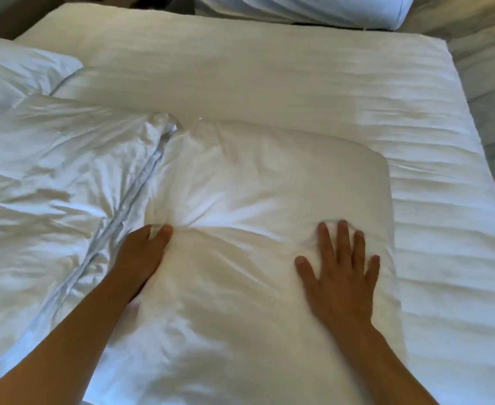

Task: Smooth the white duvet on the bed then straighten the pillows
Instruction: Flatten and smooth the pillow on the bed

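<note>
Pressing my flat right hand (338,267) on the pillow (240,229); left hand (145,252) grips its edge, duvet (50,176) beyond my fingers still rumpled.

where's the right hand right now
In the head view the right hand lies flat, fingers spread, on the right part of the near pillow, across from the left hand at its left edge.

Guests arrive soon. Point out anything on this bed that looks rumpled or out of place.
The duvet is bunched in heavy creases on the left, its seamed edge crumpled against the pillow. The pillow lies mid-bed, wrinkled, under both hands: left hand pressing into its side, right hand flat on top.
</note>
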